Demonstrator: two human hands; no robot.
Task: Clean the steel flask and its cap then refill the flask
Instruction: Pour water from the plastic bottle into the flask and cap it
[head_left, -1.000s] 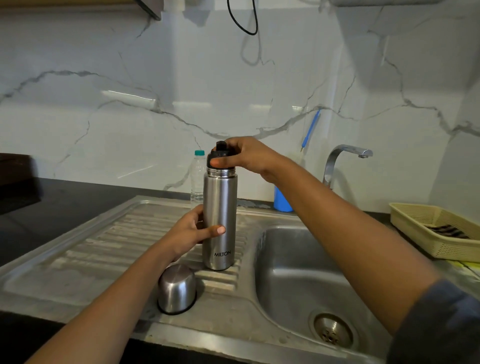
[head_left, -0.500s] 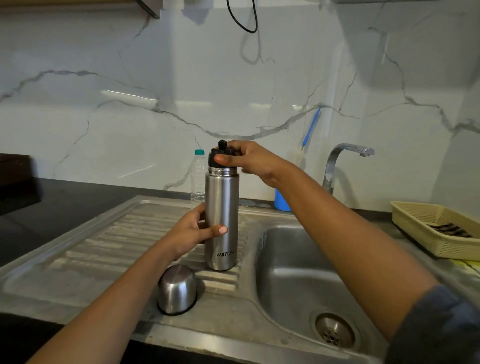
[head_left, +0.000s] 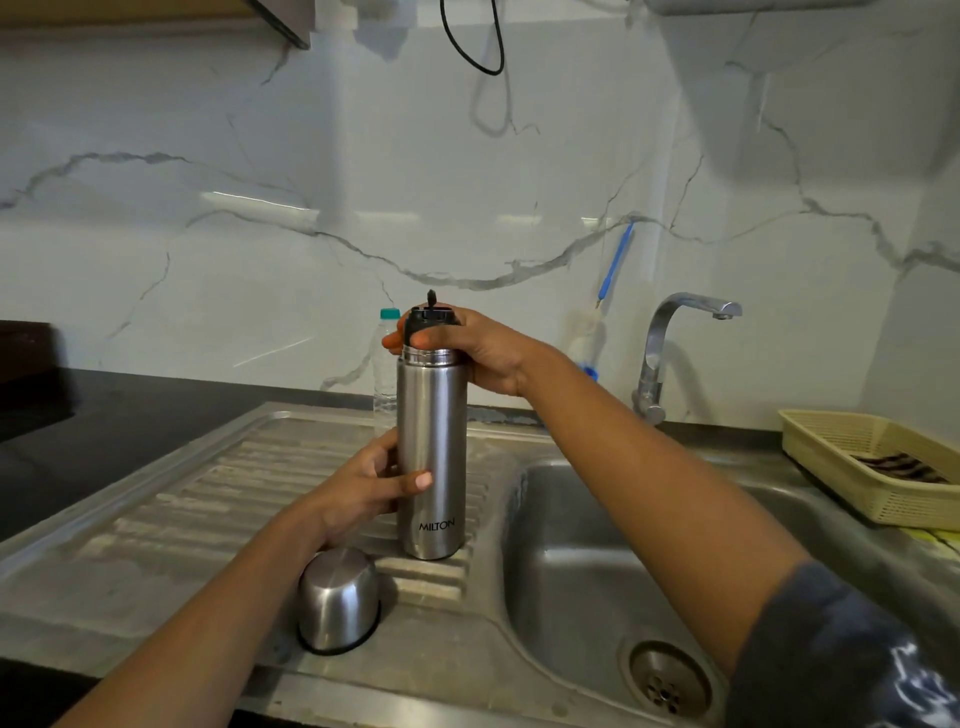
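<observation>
Drainboard (head_left: 171, 525): flask (head_left: 434, 447) just beside basin (head_left: 582, 545)

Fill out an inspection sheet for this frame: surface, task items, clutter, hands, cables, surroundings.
Surface: steel drainboard beside the sink basin; dull streaks on its ribs.
Job's things: flask upright on the drainboard, black stopper at its mouth; steel cap mouth down near the front edge.
Clutter: plastic bottle behind the flask; yellow basket right of the basin; blue brush against the wall.
Hands: left hand grips the flask body; right hand grips the black stopper.
Cables: black cable hangs looped on the wall.
Surroundings: marble wall, tap, black counter.
</observation>
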